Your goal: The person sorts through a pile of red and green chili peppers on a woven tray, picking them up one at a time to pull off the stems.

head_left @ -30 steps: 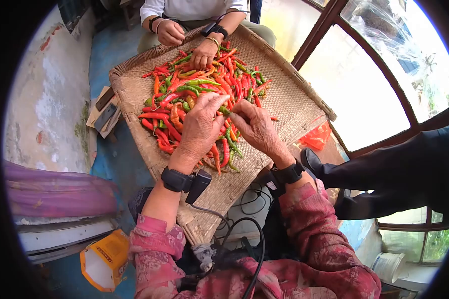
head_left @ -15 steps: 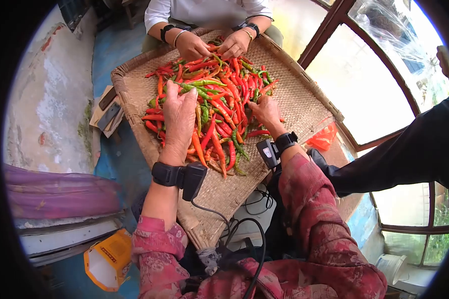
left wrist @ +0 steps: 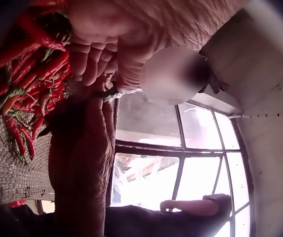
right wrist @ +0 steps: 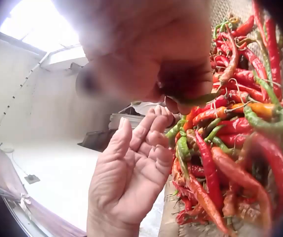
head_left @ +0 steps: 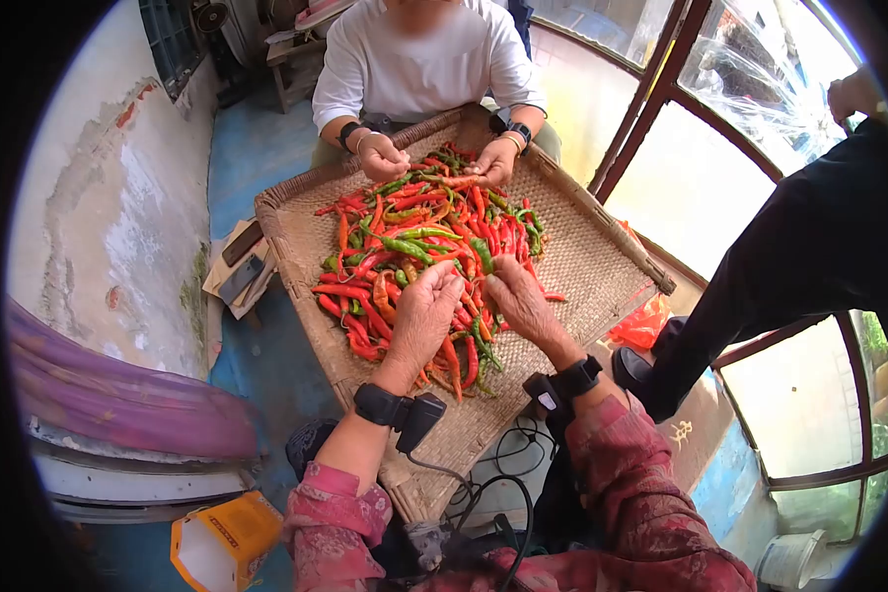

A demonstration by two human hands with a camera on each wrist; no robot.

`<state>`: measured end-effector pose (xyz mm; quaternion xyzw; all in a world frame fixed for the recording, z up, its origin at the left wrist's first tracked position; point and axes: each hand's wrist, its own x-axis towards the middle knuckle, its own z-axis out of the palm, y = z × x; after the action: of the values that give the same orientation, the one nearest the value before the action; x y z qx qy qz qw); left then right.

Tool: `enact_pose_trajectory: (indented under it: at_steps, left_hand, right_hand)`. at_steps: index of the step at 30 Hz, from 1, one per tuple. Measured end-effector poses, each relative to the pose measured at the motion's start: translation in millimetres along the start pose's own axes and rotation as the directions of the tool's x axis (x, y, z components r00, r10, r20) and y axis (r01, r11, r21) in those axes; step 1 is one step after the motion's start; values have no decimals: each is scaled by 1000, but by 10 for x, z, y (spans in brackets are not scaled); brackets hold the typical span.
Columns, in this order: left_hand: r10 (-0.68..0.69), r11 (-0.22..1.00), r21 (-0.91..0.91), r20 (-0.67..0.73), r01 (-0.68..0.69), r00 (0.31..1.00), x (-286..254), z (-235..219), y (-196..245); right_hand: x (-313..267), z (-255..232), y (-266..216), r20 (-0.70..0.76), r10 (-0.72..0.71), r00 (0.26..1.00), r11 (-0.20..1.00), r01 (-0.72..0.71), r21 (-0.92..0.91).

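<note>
A green chili (head_left: 482,254) sits between the two hands above the chili pile (head_left: 434,237) on the woven tray (head_left: 582,247). The right hand (head_left: 523,301) pinches its stem; the left hand (head_left: 426,311) has relaxed, loosely curled fingers holding nothing. The pinched stem is hard to make out in the blurred right wrist view. Windows (head_left: 720,187) stand beside the tray, with a peeling wall (head_left: 99,227) opposite.

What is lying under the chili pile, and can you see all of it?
A woven bamboo tray lies under the chili peppers; its bare weave and rim show around the heap. The weave beneath the pile, and beneath the left hand and right hand, is covered.
</note>
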<state>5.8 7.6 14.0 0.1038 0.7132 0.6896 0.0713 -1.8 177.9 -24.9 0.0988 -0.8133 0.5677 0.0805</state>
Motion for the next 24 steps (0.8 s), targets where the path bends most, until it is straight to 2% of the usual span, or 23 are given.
enact_pose_trajectory:
  at_steps: [1, 2, 3, 6, 8, 9, 10, 11, 12, 13, 14, 15, 17, 18, 19, 21, 22, 24]
  left_hand:
    - [28, 999, -33, -27, -29, 999, -2, 55, -59]
    - [17, 1000, -18, -9, -18, 1000, 26, 55, -137]
    - [5, 1000, -3, 8, -5, 1000, 42, 51, -152]
    - [72, 997, 16, -78, -71, 994, 58, 64, -151]
    - [46, 998, -37, -126, -51, 991, 63, 36, -83]
    - [14, 995, -94, -168, -30, 986, 67, 15, -24]
    - [47, 995, -77, -183, -62, 982, 81, -38, 24]
    - [51, 995, -76, -184, -66, 982, 111, -85, 30]
    - [28, 991, -122, -225, -57, 974, 147, -133, 25]
    - [3, 985, -166, -263, -48, 965, 183, -184, 9]
    - [-28, 975, -219, -242, -26, 970, 226, -241, -25]
    - [-30, 976, -217, -245, -25, 969, 241, -252, -14]
    - [22, 975, -207, -271, -81, 962, 257, -263, 25]
    - [-16, 974, -222, -230, -37, 973, 258, -295, 32]
    - [-16, 974, -222, -231, -36, 973, 256, -298, 36]
    - [-25, 985, -171, -235, -16, 972, 244, -292, 43]
    - [-25, 985, -170, -235, -16, 972, 237, -280, 48]
    - [-10, 989, -150, -174, -16, 985, 211, -249, 53]
  right_hand:
    - [-80, 28, -150, 109, 13, 994, 996, -22, 83]
    - [-125, 48, -153, 203, -54, 978, 998, 57, -7]
    - [-168, 78, -178, 219, -123, 968, 991, 131, -23]
    - [-146, 52, -233, 211, -90, 973, 996, 94, -5]
    - [-71, -81, -208, 435, 166, 885, 986, -142, -87]
    - [-26, -111, -152, 382, 62, 922, 993, -19, -116]
    - [40, -149, -68, 291, 63, 955, 982, -7, -190]
    - [100, -185, 43, 200, 59, 978, 964, -4, -264]
    - [180, -199, 348, 27, 8, 1000, 934, 2, -357]
    - [237, -206, 434, -141, -58, 988, 897, -10, -443]
    - [249, -275, 520, -224, -58, 973, 799, -89, -595]
    - [256, -289, 589, -221, -58, 974, 800, -87, -593]
    - [291, -298, 715, -244, 56, 968, 720, -208, -662]
    - [310, -305, 777, -191, 135, 972, 669, -232, -706]
    - [315, -291, 854, -190, 136, 972, 669, -232, -706]
    - [311, -253, 921, -126, 14, 992, 584, -111, -804]
    - [310, -250, 914, -126, 14, 992, 585, -110, -803]
    - [287, -238, 897, -76, -83, 994, 613, -9, -790]
